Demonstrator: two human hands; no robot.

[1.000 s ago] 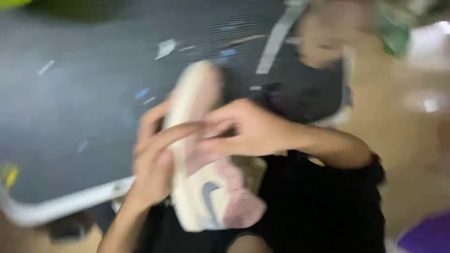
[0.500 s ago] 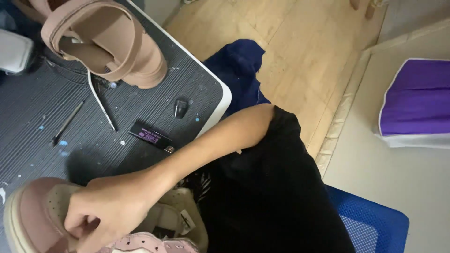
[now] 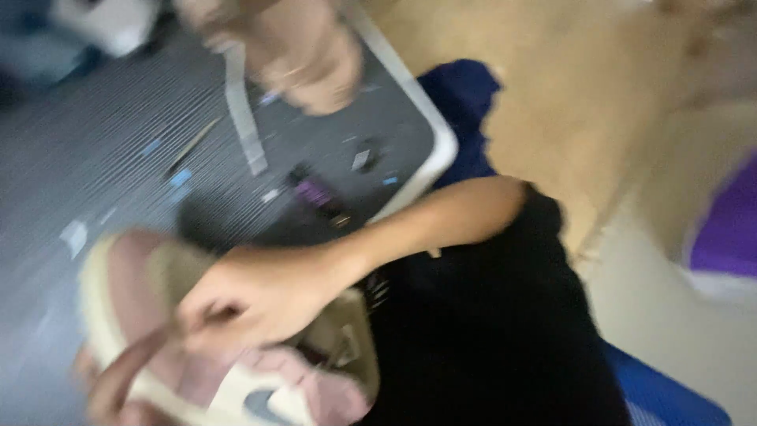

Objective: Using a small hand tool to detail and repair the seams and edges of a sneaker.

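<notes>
The whole view is smeared by motion, so fine detail is lost; what can be read is this. A pink sneaker (image 3: 229, 347) with a cream sole sits at the near edge of the counter (image 3: 95, 181), half over the person's lap, held between both hands. The right hand (image 3: 252, 304) lies across the top of the shoe, its fingers curled and its grip pinching something small at the shoe's opening, most likely a lace or the tongue, though the blur hides which; the left hand (image 3: 118, 379) cups the sole from below at the toe end, fingers wrapped round the rim, so its grip is closed on the sneaker.

To do this well, I judge that the lower hand should keep the shoe steady and tilted towards the face; the upper hand should pull with small, even tugs instead of one long one; the head should hold quiet so the work can be seen.

Counted: two hands; two shoes, the held one and a second pink sneaker (image 3: 303, 55) at the far edge of the counter, near its right corner; one pale lace or strip (image 3: 240, 118) lying beside that second shoe; one thin stick-like tool (image 3: 189, 146) towards the middle; one small dark packet (image 3: 319, 193) near the right edge; several scattered scraps, too blurred to number.
</notes>
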